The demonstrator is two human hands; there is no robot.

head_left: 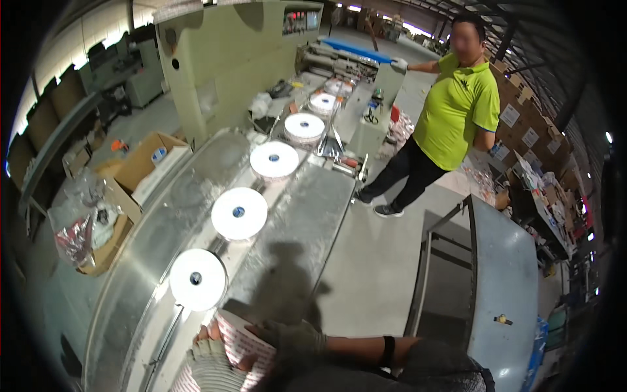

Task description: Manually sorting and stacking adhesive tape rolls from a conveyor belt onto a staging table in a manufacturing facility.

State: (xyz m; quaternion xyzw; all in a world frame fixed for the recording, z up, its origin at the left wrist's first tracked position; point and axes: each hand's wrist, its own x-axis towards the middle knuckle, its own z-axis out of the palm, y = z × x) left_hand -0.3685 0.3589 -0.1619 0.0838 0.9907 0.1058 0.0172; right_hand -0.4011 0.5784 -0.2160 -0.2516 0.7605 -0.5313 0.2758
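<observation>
At the near end of a metal conveyor bed (281, 215), my left hand (212, 359) wears a ribbed grey glove with bare fingertips. It is closed on a white piece covered in red print (245, 343), whose full shape I cannot make out. Over the far right edge of the same piece lies my right hand (284, 334), in a darker glove, its fingers partly hidden. Just beyond is the nearest flat white roll (198, 279) with a blue core. Further rolls, such as the second (239, 213) and third (273, 159), lie in line along the conveyor's middle channel.
A co-worker in a yellow-green shirt (457, 98) stands at the right, one gloved hand on the machine (346, 59). A large green cabinet (241, 65) rises at the far left. Open cardboard boxes (147, 163) stand left; a grey metal table (503, 261) stands right.
</observation>
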